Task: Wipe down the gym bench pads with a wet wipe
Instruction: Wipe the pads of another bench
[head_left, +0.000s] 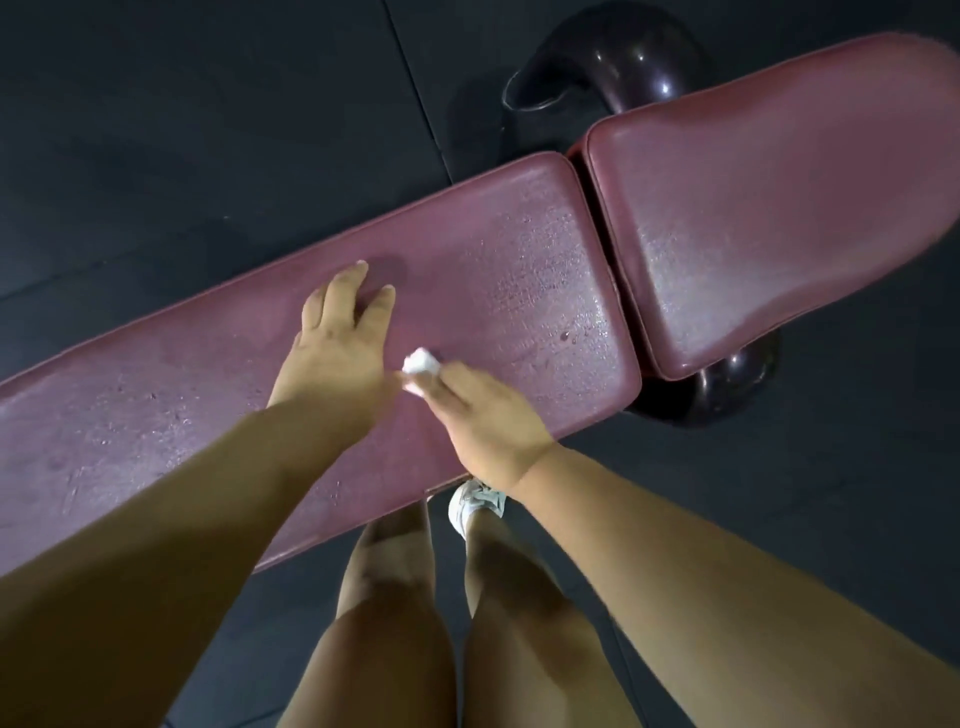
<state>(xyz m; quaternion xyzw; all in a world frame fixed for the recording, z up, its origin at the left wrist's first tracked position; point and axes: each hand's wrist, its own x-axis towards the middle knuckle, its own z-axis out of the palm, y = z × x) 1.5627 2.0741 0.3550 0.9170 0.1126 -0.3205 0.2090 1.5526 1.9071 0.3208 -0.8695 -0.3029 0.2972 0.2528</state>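
Observation:
A long maroon bench pad runs from lower left to centre, its worn surface glistening with wet patches. A second maroon pad continues from it to the upper right, across a narrow gap. My left hand lies flat on the long pad with fingers straight. Just right of it, my right hand holds a small bunched white wet wipe in its fingertips, pressed against the pad's surface.
Dark rubber floor mats surround the bench. The bench's glossy dark frame shows behind the pad gap and below it. My bare legs and a white shoe stand against the near edge.

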